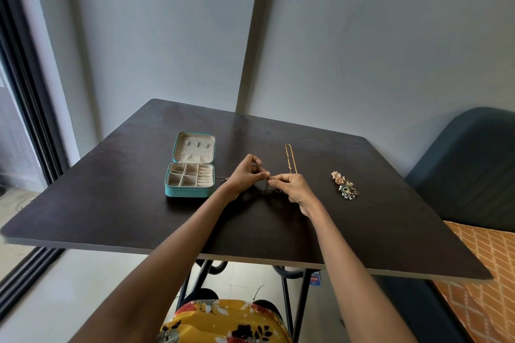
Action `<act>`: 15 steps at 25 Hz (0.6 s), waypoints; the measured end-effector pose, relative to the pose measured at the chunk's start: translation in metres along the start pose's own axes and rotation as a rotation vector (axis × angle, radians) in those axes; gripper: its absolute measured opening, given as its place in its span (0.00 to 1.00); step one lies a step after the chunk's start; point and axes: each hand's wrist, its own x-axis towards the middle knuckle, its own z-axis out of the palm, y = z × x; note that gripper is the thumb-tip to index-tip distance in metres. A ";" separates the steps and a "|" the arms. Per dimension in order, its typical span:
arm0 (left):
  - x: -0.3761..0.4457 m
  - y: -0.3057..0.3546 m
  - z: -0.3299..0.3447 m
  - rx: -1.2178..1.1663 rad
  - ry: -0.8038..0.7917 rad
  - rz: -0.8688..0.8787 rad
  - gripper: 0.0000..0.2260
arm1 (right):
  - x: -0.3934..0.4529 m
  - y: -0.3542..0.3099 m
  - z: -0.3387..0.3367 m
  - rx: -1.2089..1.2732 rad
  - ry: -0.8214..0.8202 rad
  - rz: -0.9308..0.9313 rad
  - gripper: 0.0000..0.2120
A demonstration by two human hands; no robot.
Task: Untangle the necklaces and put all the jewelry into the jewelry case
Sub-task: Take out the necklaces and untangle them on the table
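Pinching tangled chain (dark, thin), both hands: left hand, right hand.

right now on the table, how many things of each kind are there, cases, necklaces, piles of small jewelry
jewelry case, teal, open: 1
gold necklace lying straight on the table: 1
tangled chain pinched by the left hand and right hand: 1 bunch; how many necklaces it holds cannot be told
pile of small jewelry: 1; pieces too small to count
total: 4

Over the dark table, the left hand and right hand pinch a tangled chain between them. The open teal case sits left, a gold necklace far right, an earring pile farther right.
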 end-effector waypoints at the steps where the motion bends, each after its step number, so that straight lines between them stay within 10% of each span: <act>1: 0.000 0.000 0.000 0.001 0.001 0.000 0.13 | 0.000 0.000 0.000 -0.006 0.004 -0.001 0.09; 15: -0.005 0.000 0.004 0.246 0.123 0.107 0.07 | 0.016 0.017 -0.007 0.074 -0.041 0.029 0.08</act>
